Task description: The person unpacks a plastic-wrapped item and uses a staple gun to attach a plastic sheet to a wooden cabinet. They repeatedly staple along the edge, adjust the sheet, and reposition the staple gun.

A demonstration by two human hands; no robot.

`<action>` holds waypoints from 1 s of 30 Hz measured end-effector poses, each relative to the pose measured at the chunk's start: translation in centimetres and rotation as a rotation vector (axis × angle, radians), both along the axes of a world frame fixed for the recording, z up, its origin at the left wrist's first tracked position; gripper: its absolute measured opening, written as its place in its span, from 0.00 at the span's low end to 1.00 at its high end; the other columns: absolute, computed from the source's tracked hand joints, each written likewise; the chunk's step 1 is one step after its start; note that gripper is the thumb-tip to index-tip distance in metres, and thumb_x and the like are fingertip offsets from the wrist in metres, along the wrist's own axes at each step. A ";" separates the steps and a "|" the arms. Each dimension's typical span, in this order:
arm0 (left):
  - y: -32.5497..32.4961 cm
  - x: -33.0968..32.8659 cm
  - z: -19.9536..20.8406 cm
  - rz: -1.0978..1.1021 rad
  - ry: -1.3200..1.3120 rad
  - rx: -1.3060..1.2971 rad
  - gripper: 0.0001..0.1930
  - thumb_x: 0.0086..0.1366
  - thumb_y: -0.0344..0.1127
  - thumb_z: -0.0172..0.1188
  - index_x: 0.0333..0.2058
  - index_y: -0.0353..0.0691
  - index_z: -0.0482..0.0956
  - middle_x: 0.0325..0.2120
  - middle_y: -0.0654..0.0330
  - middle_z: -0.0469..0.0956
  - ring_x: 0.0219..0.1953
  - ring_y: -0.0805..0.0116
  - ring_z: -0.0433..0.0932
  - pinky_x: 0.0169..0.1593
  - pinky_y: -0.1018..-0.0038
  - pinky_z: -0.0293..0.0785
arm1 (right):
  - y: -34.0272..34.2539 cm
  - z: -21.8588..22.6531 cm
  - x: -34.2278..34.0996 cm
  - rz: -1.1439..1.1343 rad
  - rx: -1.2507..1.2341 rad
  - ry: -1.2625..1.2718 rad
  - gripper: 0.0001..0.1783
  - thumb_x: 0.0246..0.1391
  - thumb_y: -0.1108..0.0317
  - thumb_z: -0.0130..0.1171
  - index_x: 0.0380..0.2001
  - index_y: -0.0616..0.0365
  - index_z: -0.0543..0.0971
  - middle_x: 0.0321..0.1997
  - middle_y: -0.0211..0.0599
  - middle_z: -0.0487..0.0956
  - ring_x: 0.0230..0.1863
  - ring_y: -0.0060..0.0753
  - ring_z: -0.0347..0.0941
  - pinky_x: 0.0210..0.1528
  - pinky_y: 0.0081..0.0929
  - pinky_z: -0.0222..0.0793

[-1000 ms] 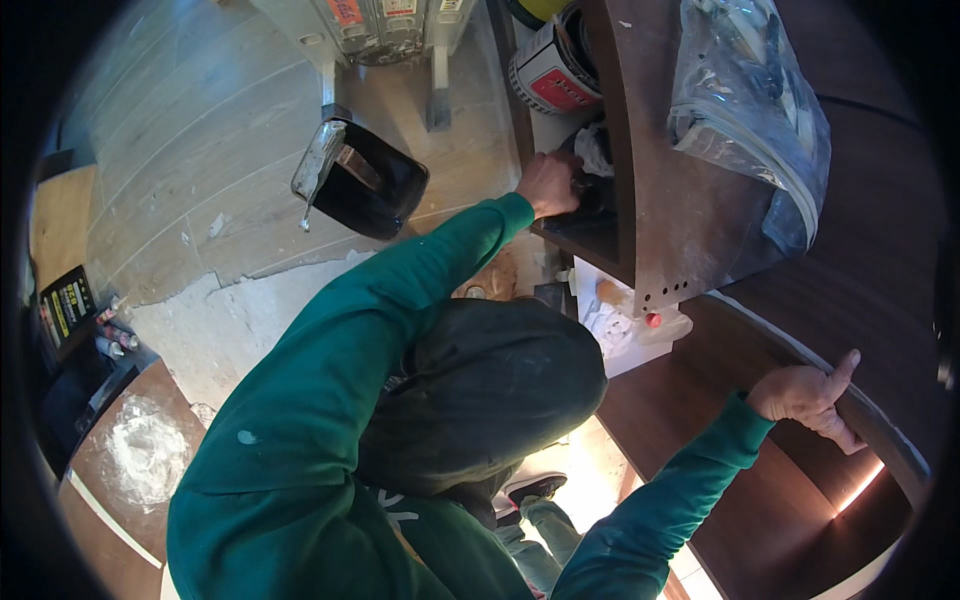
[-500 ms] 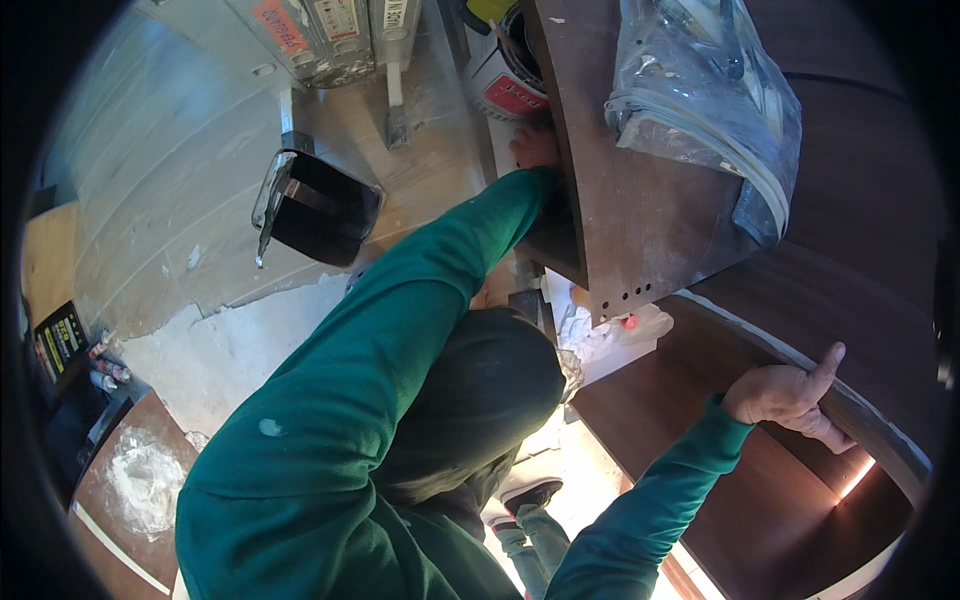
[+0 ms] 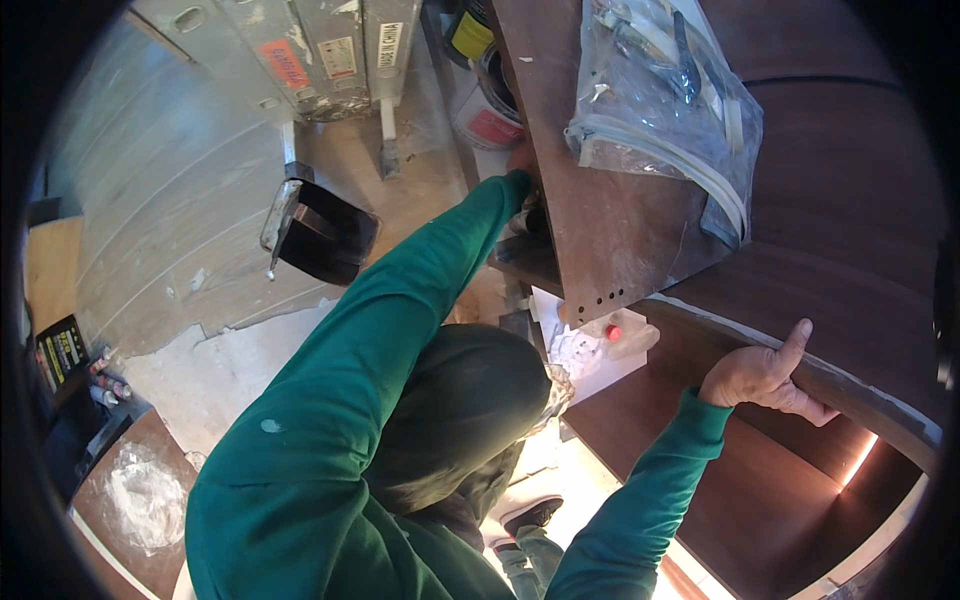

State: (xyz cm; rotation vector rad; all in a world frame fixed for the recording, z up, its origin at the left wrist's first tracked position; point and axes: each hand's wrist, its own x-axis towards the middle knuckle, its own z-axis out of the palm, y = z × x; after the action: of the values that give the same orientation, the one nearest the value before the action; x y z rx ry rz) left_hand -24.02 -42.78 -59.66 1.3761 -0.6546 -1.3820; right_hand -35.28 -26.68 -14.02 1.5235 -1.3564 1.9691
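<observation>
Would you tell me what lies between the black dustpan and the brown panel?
In the head view, the left forearm in its green sleeve crosses between dustpan and panel.

Both my arms are in long green sleeves (image 3: 400,330) of a plain, soft fabric, with ribbed cuffs at the wrists. The left sleeve carries a small pale smudge on the upper arm. My hands are bare, left hand (image 3: 520,158) and right hand (image 3: 762,378) alike, with no gloves. I wear dark grey trousers (image 3: 460,420) and dark shoes with pale soles (image 3: 530,515).
</observation>
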 end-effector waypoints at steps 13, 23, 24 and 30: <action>3.8 1.9 3.1 0.210 -0.308 -0.381 0.16 0.54 0.42 0.62 0.35 0.35 0.78 0.35 0.43 0.79 0.39 0.42 0.77 0.43 0.57 0.72 | -0.3 -0.2 -0.6 0.054 -0.029 0.061 0.46 0.39 0.75 0.69 0.59 0.59 0.53 0.59 0.45 0.57 0.58 0.39 0.57 0.64 0.40 0.50; 7.9 4.3 10.3 -0.042 -0.806 -0.471 0.12 0.52 0.32 0.59 0.37 0.37 0.78 0.33 0.45 0.79 0.39 0.44 0.77 0.42 0.53 0.74 | -0.5 -0.2 -1.2 0.013 -0.002 0.090 0.48 0.39 0.73 0.70 0.60 0.58 0.52 0.58 0.44 0.58 0.57 0.39 0.58 0.62 0.39 0.53; 8.5 4.4 11.1 -0.067 -0.846 -0.442 0.14 0.51 0.32 0.60 0.38 0.37 0.76 0.34 0.45 0.78 0.39 0.44 0.76 0.42 0.53 0.74 | -0.4 -0.3 -1.2 0.016 0.003 0.078 0.48 0.39 0.74 0.70 0.60 0.57 0.52 0.58 0.45 0.58 0.57 0.39 0.58 0.62 0.39 0.54; 14.1 5.7 15.2 0.068 -0.907 -0.267 0.21 0.46 0.32 0.66 0.38 0.37 0.69 0.32 0.47 0.76 0.40 0.45 0.75 0.42 0.53 0.72 | -0.2 -0.2 -0.7 0.091 -0.018 0.006 0.48 0.38 0.75 0.70 0.60 0.57 0.51 0.57 0.46 0.58 0.56 0.40 0.60 0.61 0.40 0.57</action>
State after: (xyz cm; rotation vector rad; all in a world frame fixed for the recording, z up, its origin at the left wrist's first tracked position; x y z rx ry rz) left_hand -18.35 -28.65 -44.43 1.7536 -1.3043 -0.5227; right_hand -36.01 -26.91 -14.21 1.6084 -1.2849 2.0225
